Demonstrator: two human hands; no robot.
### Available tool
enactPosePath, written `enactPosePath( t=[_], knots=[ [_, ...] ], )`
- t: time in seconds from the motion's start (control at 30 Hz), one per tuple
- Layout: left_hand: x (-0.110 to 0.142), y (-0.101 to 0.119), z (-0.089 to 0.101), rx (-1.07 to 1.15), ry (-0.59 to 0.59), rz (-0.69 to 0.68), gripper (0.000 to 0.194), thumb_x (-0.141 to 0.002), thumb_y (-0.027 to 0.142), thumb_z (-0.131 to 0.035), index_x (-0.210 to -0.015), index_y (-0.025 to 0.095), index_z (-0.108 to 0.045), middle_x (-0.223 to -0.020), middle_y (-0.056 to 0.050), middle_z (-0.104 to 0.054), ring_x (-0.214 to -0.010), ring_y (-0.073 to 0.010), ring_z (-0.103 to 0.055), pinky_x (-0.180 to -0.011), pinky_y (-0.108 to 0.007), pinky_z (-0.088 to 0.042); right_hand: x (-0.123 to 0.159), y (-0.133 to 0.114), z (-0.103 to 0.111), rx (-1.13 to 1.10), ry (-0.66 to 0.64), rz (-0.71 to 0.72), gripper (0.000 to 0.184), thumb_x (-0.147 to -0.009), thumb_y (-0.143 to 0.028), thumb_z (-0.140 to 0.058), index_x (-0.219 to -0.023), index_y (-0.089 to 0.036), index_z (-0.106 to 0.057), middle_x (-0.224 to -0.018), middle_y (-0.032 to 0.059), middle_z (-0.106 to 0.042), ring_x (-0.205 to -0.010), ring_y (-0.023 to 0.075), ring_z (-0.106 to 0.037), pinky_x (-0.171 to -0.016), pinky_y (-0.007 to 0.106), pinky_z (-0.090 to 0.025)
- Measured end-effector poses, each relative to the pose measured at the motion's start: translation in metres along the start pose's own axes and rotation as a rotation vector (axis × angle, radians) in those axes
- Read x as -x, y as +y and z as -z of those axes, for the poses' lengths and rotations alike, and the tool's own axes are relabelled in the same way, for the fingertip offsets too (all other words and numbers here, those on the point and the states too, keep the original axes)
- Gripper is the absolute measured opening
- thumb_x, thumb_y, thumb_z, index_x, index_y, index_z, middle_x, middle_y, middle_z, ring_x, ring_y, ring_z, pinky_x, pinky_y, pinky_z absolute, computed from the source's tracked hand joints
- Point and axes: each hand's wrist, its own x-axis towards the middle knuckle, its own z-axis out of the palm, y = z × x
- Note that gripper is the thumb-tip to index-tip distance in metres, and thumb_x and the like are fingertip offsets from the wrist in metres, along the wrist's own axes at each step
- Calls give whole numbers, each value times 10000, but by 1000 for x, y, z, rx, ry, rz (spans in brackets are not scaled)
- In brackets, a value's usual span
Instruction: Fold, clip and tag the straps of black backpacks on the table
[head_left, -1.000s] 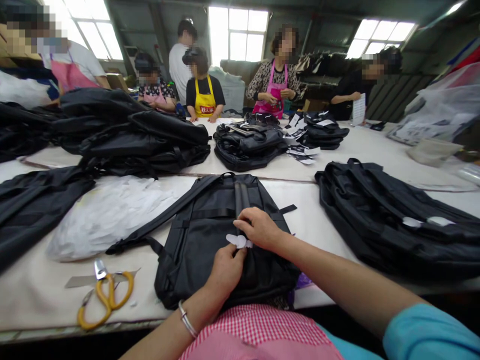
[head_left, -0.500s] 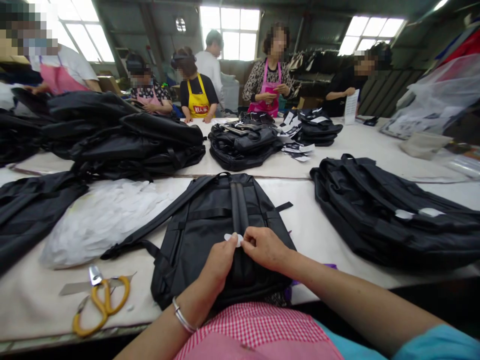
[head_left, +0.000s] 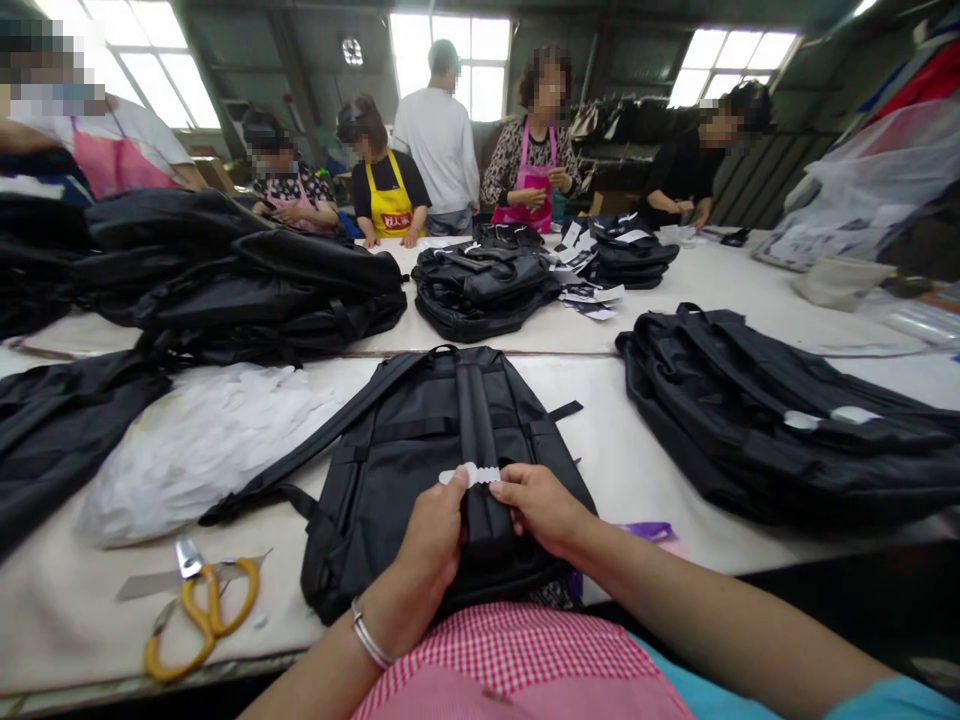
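White strip [head_left: 486, 476], wavy-edged: laid crosswise over the paired straps [head_left: 478, 420] of a black backpack [head_left: 401, 505], which is laid flat on the table [head_left: 589, 390]. It is pinched near its rounded end by the left hand [head_left: 433, 535], thumb uppermost, and at its wavy end by the right hand [head_left: 546, 508], fingers curled in.

Risks, as judged: the strip could be creased or torn if it is pulled unevenly between the two pinches; it could be set askew if the soft straps are shifted beneath it. If any face is adhesive, which cannot be told, it could be caught on a fingertip or on the backpack.

Loose strap [head_left: 300, 462]: trailed towards the plastic bag of white pieces [head_left: 202, 450]; either could be dragged if the backpack is turned.

Scissors [head_left: 202, 610], orange-handled: placed near the table's front edge; they could be knocked off by the left forearm.

Obscured: the strip's underside and part of its face, by thumb and fingers; the backpack's lower edge, by the left forearm and checked apron [head_left: 517, 645]. Purple item [head_left: 646, 531]: partly covered, unidentified.
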Motion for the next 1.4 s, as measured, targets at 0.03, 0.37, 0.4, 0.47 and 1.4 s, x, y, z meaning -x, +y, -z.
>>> enactPosePath(
  t=[0.03, 0.37, 0.4, 0.47, 1.4],
  knots=[
    [-1, -1, 0, 86, -26, 26, 398, -722, 500, -721, -766, 111, -645, -591, -16, -589, -495, -113, -501, -476, -238, -413, 1, 4, -2, -154, -14, -14, 257, -718, -402, -663, -718, -179, -537, -517, -66, -469, -411, 82, -413, -396, 215, -321],
    [-1, -2, 2, -7, -53, -71, 436, -712, 508, -733, -874, 103, -709, -741, -43, -687, -669, -154, -616, -690, -292, -507, -4, -8, 3, -135, 9, -146, 432, -743, -567, -671, -696, -188, -472, -489, -94, -373, -392, 50, -310, -345, 172, -182],
    [-1, -2, 3, -21, -49, -65, 431, -706, 501, -739, -878, 107, -711, -746, -43, -688, -667, -154, -615, -675, -289, -506, -6, -9, 1, -112, 33, -147, 438, -717, -543, -705, -670, -194, -445, -469, -104, -346, -380, 46, -288, -342, 175, -166],
    [-2, -1, 4, -5, -42, -29, 411, -686, 468, -761, -884, 112, -710, -769, -51, -694, -670, -158, -618, -628, -279, -503, -9, -6, -4, -148, 64, -118, 453, -675, -506, -746, -640, -200, -414, -449, -112, -330, -366, 42, -269, -337, 184, -162],
    [-6, 7, -6, 306, -75, 52, 171, -753, 234, -730, -865, 109, -699, -784, -58, -702, -696, -147, -644, -677, -260, -544, 10, 6, -16, -497, -131, -191, 395, -653, -325, -773, -975, -153, -622, -645, -26, -619, -508, 111, -555, -475, 226, -464]
  ],
)
